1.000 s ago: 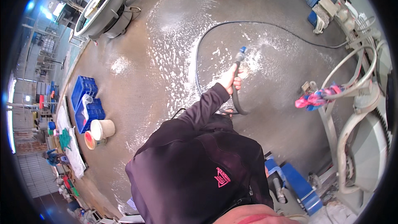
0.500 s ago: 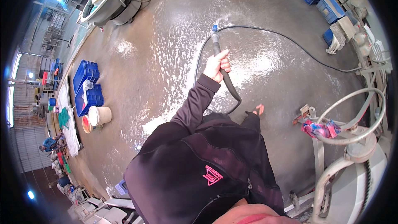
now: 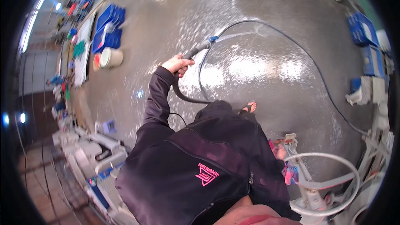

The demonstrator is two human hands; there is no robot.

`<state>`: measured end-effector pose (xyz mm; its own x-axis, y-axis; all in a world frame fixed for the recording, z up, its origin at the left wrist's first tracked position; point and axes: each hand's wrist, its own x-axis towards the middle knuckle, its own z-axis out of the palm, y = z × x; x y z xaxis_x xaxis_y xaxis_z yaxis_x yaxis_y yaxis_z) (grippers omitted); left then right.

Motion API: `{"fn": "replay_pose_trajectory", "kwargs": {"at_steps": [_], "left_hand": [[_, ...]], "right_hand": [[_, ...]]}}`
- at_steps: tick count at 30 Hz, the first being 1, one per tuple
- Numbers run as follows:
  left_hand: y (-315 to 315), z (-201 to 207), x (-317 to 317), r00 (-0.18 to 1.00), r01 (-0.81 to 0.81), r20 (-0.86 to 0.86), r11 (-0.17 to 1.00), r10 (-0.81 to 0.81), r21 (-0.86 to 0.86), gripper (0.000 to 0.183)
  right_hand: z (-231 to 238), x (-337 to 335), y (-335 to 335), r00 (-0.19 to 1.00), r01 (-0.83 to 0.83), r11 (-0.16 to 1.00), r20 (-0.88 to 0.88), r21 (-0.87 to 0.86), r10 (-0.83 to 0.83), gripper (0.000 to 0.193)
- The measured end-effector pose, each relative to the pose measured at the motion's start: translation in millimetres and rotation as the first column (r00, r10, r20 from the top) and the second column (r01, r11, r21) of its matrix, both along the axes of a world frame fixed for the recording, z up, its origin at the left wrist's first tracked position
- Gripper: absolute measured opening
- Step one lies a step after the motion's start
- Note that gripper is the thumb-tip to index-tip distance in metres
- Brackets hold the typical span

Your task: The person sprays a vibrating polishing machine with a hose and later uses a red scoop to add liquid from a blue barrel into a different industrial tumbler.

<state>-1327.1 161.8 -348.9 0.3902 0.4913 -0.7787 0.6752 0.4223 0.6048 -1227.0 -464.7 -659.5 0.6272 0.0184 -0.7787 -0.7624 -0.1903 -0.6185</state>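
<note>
Hose held out in the left hand (image 3: 178, 65), blue tip (image 3: 213, 39) aimed forward and right, spraying water.
The long axis of the black hose (image 3: 195, 51) slants from the left fist up to the tip, beyond the hand and to its right; behind the grip it bends down toward the body. The left fingers are wrapped around it. The right hand (image 3: 280, 152), well apart, is blurred beside a pink and blue cloth (image 3: 291, 174); I cannot tell how far its fingers are open or whether they hold anything. A pale ring (image 3: 321, 154) stands just right of that hand. A thinner dark line (image 3: 306, 52) arcs over the wet floor ahead of both hands, crossing the spray's path. A white bucket (image 3: 111, 57) and blue crates (image 3: 109, 16) sit left of the left hand.
</note>
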Motion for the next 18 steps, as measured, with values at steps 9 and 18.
{"fn": "replay_pose_trajectory", "kwargs": {"at_steps": [9, 18], "left_hand": [[-23.9, 30.1, -129.5, 0.939, -0.257, -0.206, 0.961, 0.274, 0.104, 0.015], [16.3, -38.4, -151.5, 0.921, -0.303, -0.205, 0.941, 0.330, 0.152, 0.018]], "right_hand": [[-39.5, 225.9, 115.6, 0.953, -0.302, 0.944, -0.044, -0.130, 0.299, 0.025], [-7.1, 216.9, 286.7, 0.827, -0.561, 0.823, 0.108, 0.093, 0.551, 0.024]]}}
